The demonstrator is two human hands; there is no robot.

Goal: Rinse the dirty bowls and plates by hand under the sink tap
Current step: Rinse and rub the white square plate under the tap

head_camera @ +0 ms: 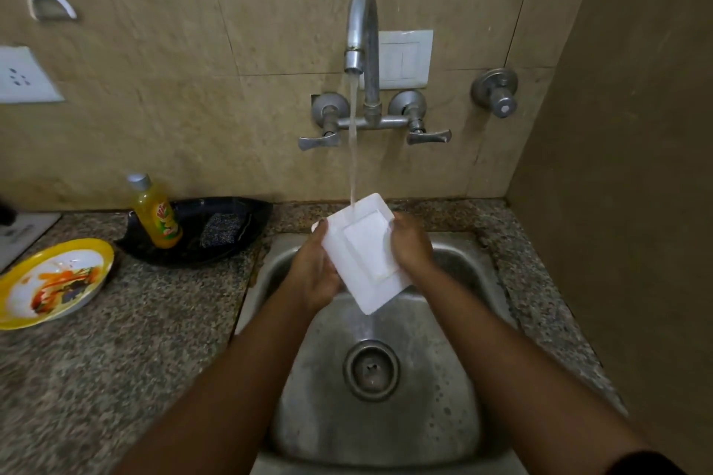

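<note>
A white rectangular plate [366, 254] is held tilted over the steel sink [455, 378], its underside facing me. My left hand [314, 274] grips its left edge and my right hand [411, 243] grips its right edge. Water runs from the curved metal tap [360, 31] and strikes the plate's upper left corner, then drains off its lower end toward the drain [371, 369]. A yellow-rimmed bowl [54, 283] with a printed pattern lies on the granite counter [127, 339] at the left.
A black dish [227, 212] behind the sink's left side holds a yellow dish-soap bottle [158, 212] and a dark scrub pad [222, 229]. A second valve [495, 91] juts from the wall at right. A brown side wall closes the right.
</note>
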